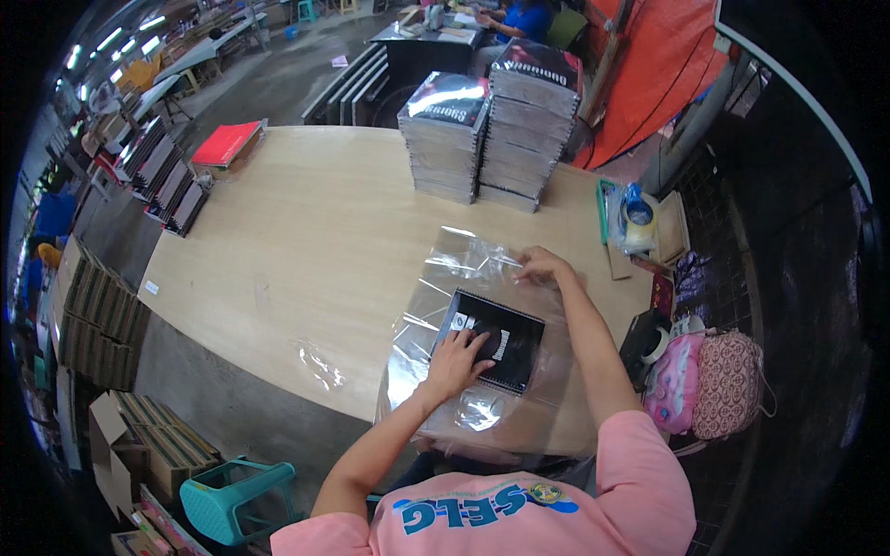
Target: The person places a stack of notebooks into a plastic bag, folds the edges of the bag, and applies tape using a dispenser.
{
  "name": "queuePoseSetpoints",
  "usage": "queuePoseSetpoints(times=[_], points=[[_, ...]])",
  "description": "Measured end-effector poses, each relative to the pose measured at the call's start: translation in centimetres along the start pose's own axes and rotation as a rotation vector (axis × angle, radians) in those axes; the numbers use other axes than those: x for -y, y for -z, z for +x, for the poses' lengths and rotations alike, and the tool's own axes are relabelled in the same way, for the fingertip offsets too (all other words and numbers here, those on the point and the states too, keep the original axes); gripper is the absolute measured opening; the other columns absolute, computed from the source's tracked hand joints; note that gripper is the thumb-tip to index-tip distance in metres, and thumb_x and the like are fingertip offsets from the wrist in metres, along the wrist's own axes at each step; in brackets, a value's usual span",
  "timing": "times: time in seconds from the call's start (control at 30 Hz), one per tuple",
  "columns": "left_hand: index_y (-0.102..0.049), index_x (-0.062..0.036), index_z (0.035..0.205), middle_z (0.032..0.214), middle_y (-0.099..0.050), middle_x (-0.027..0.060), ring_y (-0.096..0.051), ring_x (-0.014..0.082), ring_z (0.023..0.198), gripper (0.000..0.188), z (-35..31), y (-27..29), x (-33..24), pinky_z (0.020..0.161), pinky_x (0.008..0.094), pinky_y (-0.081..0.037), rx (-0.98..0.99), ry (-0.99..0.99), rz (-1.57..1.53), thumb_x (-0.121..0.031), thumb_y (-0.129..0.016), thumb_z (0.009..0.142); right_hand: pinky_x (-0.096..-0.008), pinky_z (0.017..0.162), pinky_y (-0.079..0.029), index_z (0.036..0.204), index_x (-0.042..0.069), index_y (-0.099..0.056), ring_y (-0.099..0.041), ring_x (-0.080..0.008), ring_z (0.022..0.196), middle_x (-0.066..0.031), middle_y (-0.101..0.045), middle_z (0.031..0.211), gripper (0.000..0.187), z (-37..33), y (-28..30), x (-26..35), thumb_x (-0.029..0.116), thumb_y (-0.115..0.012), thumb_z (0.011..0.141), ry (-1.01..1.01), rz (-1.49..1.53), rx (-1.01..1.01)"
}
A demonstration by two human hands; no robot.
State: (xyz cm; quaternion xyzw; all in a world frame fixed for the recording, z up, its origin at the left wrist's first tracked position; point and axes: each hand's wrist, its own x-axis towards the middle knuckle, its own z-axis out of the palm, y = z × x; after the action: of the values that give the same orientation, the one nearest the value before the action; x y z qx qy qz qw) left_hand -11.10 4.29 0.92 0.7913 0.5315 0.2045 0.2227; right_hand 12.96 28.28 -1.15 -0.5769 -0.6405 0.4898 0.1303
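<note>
A black spiral-bound notebook (pixel 519 347) lies on a large sheet of clear plastic film (pixel 431 292) at the near side of the table. My left hand (pixel 454 363) rests flat on the notebook's cover, fingers spread. At the film's far right part is my right hand (pixel 542 266), its fingers bent and close together at the plastic. Whether they pinch a single layer or a fold is hard to make out.
Two tall stacks of wrapped notebooks (pixel 445 139) stand at the table's far side. Red-covered books (pixel 227 144) and a notebook stack (pixel 167 176) sit at the far left. Tape rolls (pixel 638 213) lie right, bags (pixel 728 385) beyond. A green stool (pixel 236 500) stands lower left.
</note>
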Motion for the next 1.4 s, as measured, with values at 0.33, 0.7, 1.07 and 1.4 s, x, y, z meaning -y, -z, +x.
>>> queuePoseSetpoints(times=[0.33, 0.7, 1.07, 1.4], points=[[-0.06, -0.0167, 0.127, 0.106, -0.066, 0.0102, -0.056, 0.0337, 0.107, 0.051, 2.2, -0.2, 2.6, 0.092, 0.044, -0.046, 0.018, 0.084, -0.222, -0.037, -0.073, 0.082, -0.0312, 0.06, -0.049, 0.094, 0.005, -0.068, -0.063, -0.0145, 0.081, -0.0054, -0.071, 0.09, 0.021, 1.2, 1.5, -1.5, 0.017, -0.078, 0.079, -0.237, 0.331, 0.436], [-0.06, -0.0123, 0.124, 0.098, -0.067, 0.0118, -0.062, 0.032, 0.096, 0.047, 3.0, -1.0, 2.7, 0.087, 0.0426, -0.047, -0.002, -0.003, -0.263, -0.037, -0.07, 0.085, -0.0334, 0.059, -0.048, 0.09, 0.005, -0.068, -0.063, -0.0174, 0.071, -0.0037, -0.066, 0.081, 0.025, 1.0, 3.6, -3.8, 0.019, -0.08, 0.072, 0.036, -0.072, 0.089], [-0.065, -0.0065, 0.118, 0.109, -0.069, 0.0204, -0.064, 0.0396, 0.106, 0.064, 7.5, -1.2, -1.4, 0.095, 0.0556, -0.043, -0.023, 0.721, -0.236, -0.061, -0.057, 0.085, -0.0433, 0.079, -0.047, 0.09, 0.011, -0.067, -0.065, -0.0264, 0.084, -0.0082, -0.064, 0.084, 0.015, -16.5, -9.5, 1.9, 0.012, -0.058, 0.078, 0.884, -0.95, -0.492], [-0.07, -0.0004, 0.076, 0.059, -0.06, 0.0104, -0.058, 0.0229, 0.059, 0.027, 6.5, -3.9, 4.3, 0.06, 0.0379, -0.045, -0.246, 0.623, -0.849, -0.023, -0.057, 0.083, -0.0544, 0.091, -0.044, 0.107, 0.009, -0.068, -0.063, -0.037, 0.099, -0.0186, -0.065, 0.101, 0.036, -28.2, -3.2, 4.4, 0.017, -0.074, 0.073, 0.081, -0.808, -0.453]])
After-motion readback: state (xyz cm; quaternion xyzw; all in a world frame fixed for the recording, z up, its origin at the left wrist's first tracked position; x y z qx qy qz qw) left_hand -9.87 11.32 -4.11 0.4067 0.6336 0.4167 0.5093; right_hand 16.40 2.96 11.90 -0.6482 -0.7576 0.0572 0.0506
